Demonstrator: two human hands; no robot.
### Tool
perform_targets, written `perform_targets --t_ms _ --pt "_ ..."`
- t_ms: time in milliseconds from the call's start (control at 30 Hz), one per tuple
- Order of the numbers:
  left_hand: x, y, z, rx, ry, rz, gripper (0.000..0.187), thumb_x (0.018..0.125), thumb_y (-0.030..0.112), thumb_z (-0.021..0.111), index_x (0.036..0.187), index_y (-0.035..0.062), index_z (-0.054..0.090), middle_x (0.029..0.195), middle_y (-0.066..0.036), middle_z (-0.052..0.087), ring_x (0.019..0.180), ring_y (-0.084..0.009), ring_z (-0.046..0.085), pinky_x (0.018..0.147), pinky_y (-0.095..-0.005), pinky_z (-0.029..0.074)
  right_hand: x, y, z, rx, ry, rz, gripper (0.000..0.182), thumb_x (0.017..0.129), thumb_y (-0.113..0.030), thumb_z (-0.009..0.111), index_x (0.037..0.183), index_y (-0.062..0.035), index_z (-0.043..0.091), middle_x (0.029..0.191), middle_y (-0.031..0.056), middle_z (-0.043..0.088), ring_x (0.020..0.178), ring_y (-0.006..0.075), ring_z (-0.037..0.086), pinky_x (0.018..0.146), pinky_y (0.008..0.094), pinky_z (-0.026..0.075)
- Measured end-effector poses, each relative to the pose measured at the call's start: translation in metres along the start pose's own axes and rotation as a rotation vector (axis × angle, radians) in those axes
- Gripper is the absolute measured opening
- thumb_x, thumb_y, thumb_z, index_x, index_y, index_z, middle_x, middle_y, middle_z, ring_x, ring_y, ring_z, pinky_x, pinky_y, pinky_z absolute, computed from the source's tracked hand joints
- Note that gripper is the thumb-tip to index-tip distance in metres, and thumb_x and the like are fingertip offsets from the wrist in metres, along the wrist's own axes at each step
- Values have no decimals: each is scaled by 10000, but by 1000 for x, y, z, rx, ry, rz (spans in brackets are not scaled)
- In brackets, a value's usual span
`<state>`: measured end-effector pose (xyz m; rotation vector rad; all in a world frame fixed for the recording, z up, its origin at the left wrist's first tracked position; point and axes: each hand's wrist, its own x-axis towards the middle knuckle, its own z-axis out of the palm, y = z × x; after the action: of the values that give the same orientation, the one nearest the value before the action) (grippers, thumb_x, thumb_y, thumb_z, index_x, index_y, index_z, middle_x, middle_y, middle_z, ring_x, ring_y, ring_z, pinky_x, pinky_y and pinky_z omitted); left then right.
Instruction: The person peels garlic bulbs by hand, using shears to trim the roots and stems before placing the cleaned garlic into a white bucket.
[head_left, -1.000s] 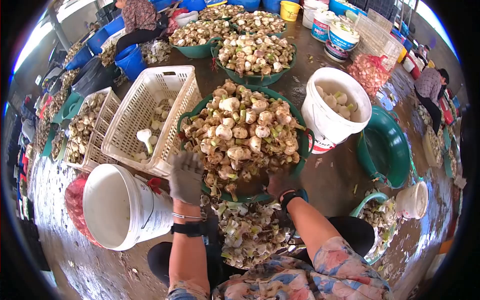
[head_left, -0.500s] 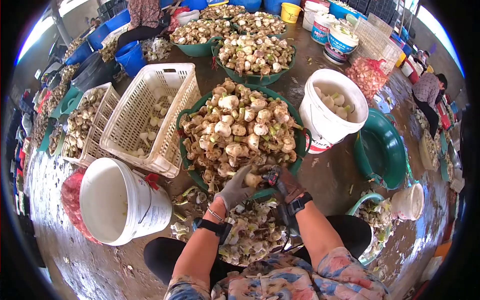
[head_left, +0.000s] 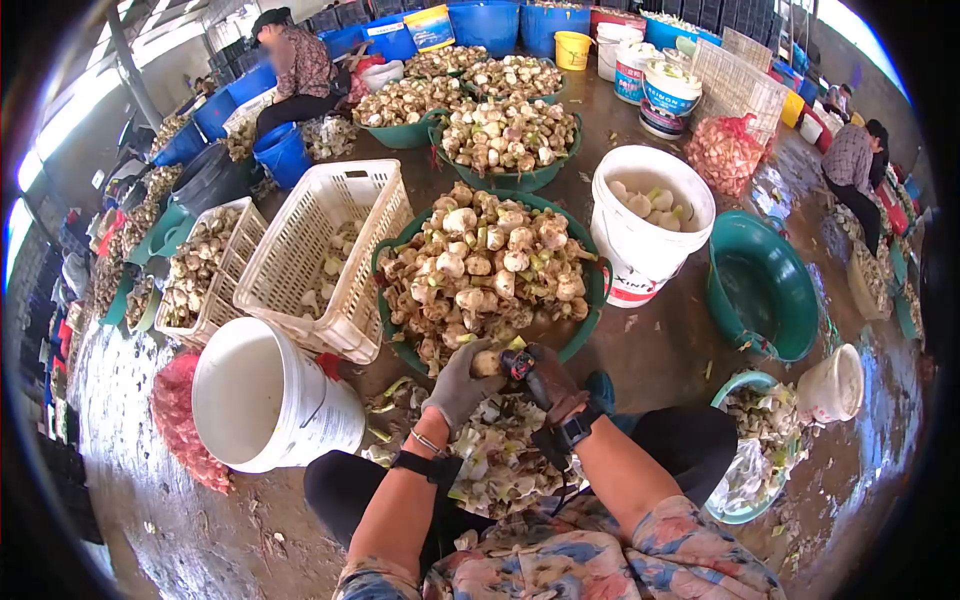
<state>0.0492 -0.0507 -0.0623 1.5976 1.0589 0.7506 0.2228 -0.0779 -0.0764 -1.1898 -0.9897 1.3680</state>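
Change: both hands sit slightly lower and closer to the body than half a second ago, still joined over one bulb; a second ago the left hand was spread flat at the basin's rim, with the right beside it.
Left hand: the gloved left hand (head_left: pixel 458 385) is curled shut around a brownish bulb (head_left: pixel 487 362), gripping it from below.
Right hand: the right hand (head_left: pixel 556 385) is closed on a small cutter (head_left: pixel 519 364) with a red and dark handle, its tip touching the bulb; a dark watch sits on the wrist.
Bulb position: held in the air just over the near rim of the big basin, above the trimmings.
Trimmings: a heap of pale green and white trimmings (head_left: pixel 500 455) lies between the person's knees, directly under the hands.
Near left: a white bucket (head_left: pixel 270 400) lies tipped on its side, with a red mesh sack (head_left: pixel 180 420) beside it.
Near right: a small green bowl (head_left: pixel 755 440) holds scraps, and a little white tub (head_left: pixel 830 385) leans against it.
Middle: a green basin (head_left: pixel 590 330) is piled high with untrimmed bulbs; a white crate (head_left: pixel 320 255) leans just left of it.
Right of basin: a white pail (head_left: pixel 650 225) holds peeled white bulbs; an empty green tub (head_left: pixel 765 285) stands beyond.
Far: more heaped basins, blue tubs, and seated people working at the back and right edge.
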Motion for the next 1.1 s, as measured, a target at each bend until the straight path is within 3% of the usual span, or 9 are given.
perform_targets --t_ms 233,300,433,500,600,800,933,1000,1100 --pt "-26 21 -12 -730 -56 -274 475 909 339 568 1288 72 464 966 -39 622 784 -83 570 599 -216 449 -14 22 3 -699 175 -218 245 879 -215 586 1032 -26 608 891 49 624 769 128 575 678 295 464" --pt "-31 30 -9 -853 -114 -253 468 921 332 547 1297 71 452 965 -29 616 757 -80 556 562 -202 413 -18 11 5 252 44 133 269 895 -222 575 1085 -33 591 963 53 635 869 126 606 732 296 478" --pt "-38 51 0 -660 -13 -247 421 905 294 573 1257 74 500 956 11 601 744 -72 523 583 -211 406 3 39 -9 -66 -63 38 285 904 -248 572 1090 -33 594 981 48 633 878 119 602 725 298 473" --pt "-41 56 1 -587 -13 -244 415 904 277 572 1259 75 501 948 19 598 722 -68 510 575 -207 400 -6 30 4 -132 24 -387 280 902 -264 577 1070 -40 601 939 32 619 814 102 571 681 287 457" --pt "-43 59 0 -528 -24 -240 399 912 288 549 1247 75 508 929 22 600 695 -73 510 564 -209 395 -31 -29 12 71 -42 77 248 908 -235 564 1056 -41 604 922 29 615 759 95 555 640 258 447" --pt "-43 52 4 -697 -31 -304 439 948 436 406 1153 77 551 891 -27 620 704 -122 560 576 -245 416 -10 22 3 122 -116 -236 230 912 -169 543 1073 -9 581 900 25 620 709 103 578 632 216 463" --pt "-38 55 12 -664 -23 -313 470 952 476 358 1091 77 564 874 -49 616 695 -150 562 591 -263 425 -8 24 -3 36 42 -62 244 913 -175 530 1083 -7 579 987 78 620 762 137 584 682 286 475" --pt "-37 52 17 -626 -22 -282 472 953 481 351 1080 75 556 859 -49 609 686 -153 555 593 -265 424 -2 19 -9 888 -261 72 270 915 -147 522 1121 27 523 903 38 617 765 133 594 675 241 490" --pt "-29 36 20 -637 -30 -209 477 955 489 336 1048 72 549 830 -45 593 673 -153 538 594 -267 420 -3 21 -7 665 -106 70 262 930 -168 484 1099 24 539 921 47 614 791 134 594 665 246 485"
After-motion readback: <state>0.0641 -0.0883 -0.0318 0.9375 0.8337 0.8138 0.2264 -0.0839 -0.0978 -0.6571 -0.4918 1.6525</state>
